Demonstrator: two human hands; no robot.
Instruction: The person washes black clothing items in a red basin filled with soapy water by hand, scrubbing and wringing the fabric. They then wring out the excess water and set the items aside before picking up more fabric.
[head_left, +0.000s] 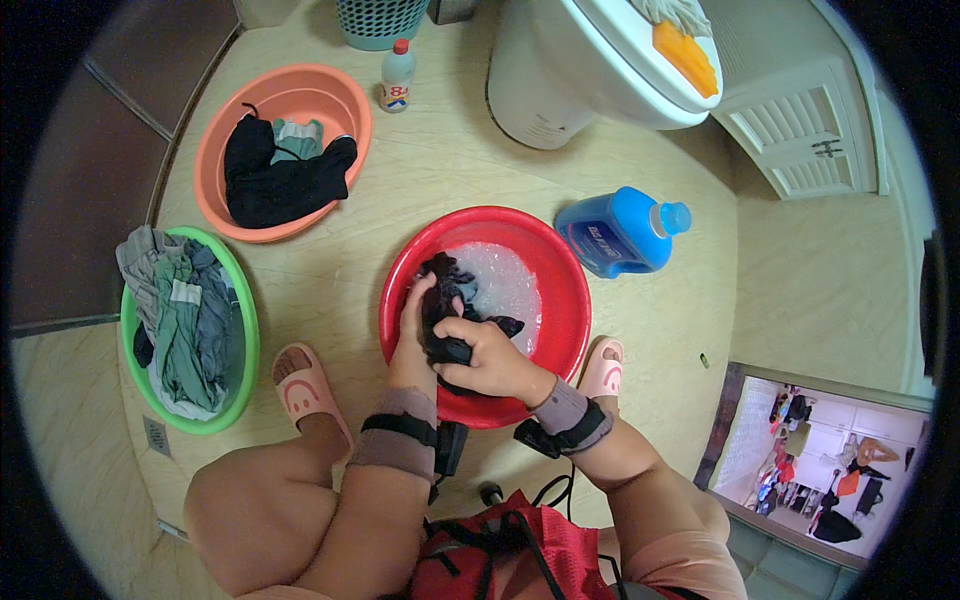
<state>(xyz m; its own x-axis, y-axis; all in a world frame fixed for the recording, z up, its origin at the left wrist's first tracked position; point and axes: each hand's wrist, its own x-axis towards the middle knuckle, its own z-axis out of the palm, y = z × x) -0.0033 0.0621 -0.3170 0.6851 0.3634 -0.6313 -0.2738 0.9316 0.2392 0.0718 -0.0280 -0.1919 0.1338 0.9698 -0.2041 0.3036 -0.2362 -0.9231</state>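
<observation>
A wet black garment [440, 345] is bunched between my two hands over a red basin [562, 330] of sudsy water [505, 285]. My left hand [413, 325] grips the cloth along its left side. From the right, my right hand [490, 360] closes round the lower part, its thumb toward the left hand. Part of the cloth hangs toward the foam. What kind of garment it is cannot be made out. Both wrists wear grey bands with black straps.
Left stand an orange basin [212, 185] with black and green clothes and a green basin [250, 345] heaped with clothes. A blue detergent bottle [610, 235] lies right of the red basin. Beyond are a small bottle [397, 78], a toilet [545, 80] and a teal basket [380, 22]. My pink slippers flank the basin.
</observation>
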